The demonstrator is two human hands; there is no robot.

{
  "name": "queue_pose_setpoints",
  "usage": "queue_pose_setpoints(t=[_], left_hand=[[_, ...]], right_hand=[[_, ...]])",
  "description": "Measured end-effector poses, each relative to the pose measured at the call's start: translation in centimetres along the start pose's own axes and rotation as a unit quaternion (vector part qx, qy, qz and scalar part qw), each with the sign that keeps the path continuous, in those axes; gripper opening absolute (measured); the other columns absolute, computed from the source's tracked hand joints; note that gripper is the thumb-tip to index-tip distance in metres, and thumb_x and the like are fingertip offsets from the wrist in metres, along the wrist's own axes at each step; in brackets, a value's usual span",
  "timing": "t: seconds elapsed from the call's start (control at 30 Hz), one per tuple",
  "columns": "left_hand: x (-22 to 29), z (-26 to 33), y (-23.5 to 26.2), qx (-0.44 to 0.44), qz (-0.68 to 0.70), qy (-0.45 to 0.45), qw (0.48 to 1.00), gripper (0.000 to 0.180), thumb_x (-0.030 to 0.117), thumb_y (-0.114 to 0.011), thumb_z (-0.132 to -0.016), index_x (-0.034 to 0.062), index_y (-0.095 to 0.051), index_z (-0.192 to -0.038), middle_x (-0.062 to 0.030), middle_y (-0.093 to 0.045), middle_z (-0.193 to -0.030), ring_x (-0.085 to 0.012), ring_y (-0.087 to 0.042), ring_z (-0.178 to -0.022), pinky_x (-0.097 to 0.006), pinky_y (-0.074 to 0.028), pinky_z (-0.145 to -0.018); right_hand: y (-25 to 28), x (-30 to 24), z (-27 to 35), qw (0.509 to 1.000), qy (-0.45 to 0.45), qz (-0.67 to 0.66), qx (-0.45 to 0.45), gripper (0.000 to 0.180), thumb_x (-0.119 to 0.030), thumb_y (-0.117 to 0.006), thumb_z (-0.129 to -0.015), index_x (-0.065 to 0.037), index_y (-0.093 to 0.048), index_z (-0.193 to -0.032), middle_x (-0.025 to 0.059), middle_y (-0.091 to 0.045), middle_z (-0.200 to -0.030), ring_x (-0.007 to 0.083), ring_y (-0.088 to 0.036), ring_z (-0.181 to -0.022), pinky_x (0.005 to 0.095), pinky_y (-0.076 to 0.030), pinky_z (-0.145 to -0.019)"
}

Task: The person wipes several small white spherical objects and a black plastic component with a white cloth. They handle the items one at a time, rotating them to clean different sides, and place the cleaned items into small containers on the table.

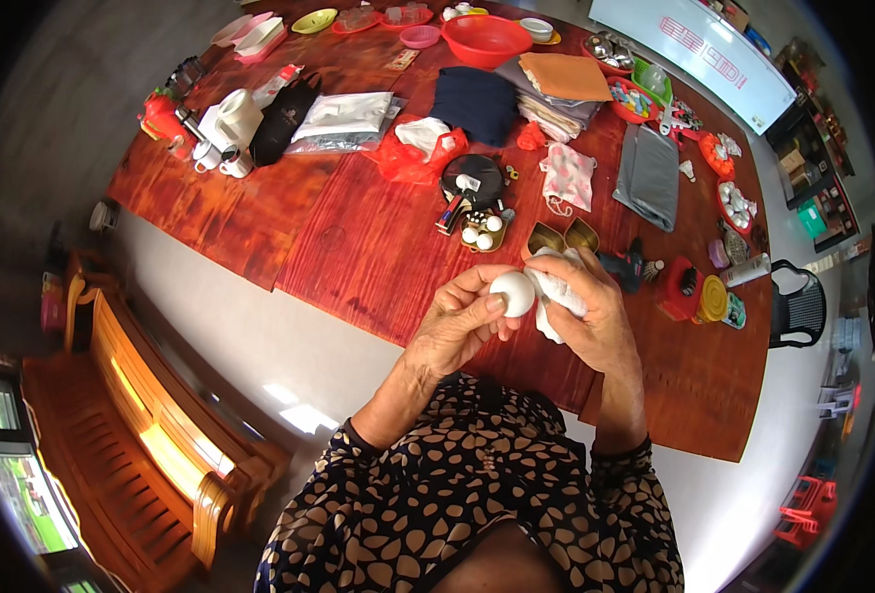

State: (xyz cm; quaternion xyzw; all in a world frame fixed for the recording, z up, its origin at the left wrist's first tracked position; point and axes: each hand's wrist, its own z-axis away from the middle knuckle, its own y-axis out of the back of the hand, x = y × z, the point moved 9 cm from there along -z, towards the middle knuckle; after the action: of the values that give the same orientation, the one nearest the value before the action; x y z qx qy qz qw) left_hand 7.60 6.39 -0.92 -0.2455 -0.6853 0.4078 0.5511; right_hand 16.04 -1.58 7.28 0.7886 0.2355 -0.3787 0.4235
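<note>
Above the near edge of the table, my left hand (457, 321) grips a smooth white ball (513, 295) between thumb and fingers. A crumpled white cloth (553, 296) is bunched in my right hand (598, 314), close beside the ball. Whether the cloth touches the ball I cannot tell. Just beyond my hands sit two gold-coloured open containers (583, 235), partly hidden by my right hand. A small gold tray (484, 229) with several white balls stands farther left, next to a round black case (473, 181).
On the red-brown wooden table (349, 227) are a red basin (485, 40), folded cloths (564, 77), a grey folded package (647, 176), a drill (623, 265) and a red container (680, 289). A wooden bench (131, 435) stands at the left, a black chair (798, 306) at the right.
</note>
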Motion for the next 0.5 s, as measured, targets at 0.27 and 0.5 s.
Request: queue_pose_setpoints(t=[0.27, 0.5], left_hand=[[-0.7, -0.6, 0.6, 0.028, 0.087, 0.000, 0.996, 0.031, 0.015, -0.058, -0.091, -0.0013, -0.053, -0.117, -0.0085, -0.063, -0.094, -0.0134, -0.061, -0.078, -0.024, -0.052, -0.067], [-1.1, -0.8, 0.8, 0.022, 0.106, -0.016, 0.994, 0.027, 0.016, -0.057, -0.091, -0.0008, -0.057, -0.112, -0.0078, -0.064, -0.096, -0.0126, -0.060, -0.080, -0.024, -0.051, -0.068]], right_hand=[[-0.2, -2.5, -0.1, 0.995, 0.068, 0.001, 0.079, 0.047, 0.011, -0.059, -0.069, -0.007, -0.059, -0.113, 0.0116, -0.052, -0.098, 0.0267, -0.055, -0.086, 0.0345, -0.048, -0.073], [-1.0, -2.8, 1.2, 0.989, 0.102, 0.043, 0.102, 0.055, 0.011, -0.065, -0.068, -0.012, -0.060, -0.118, 0.0146, -0.050, -0.102, 0.0289, -0.056, -0.090, 0.0355, -0.050, -0.074]])
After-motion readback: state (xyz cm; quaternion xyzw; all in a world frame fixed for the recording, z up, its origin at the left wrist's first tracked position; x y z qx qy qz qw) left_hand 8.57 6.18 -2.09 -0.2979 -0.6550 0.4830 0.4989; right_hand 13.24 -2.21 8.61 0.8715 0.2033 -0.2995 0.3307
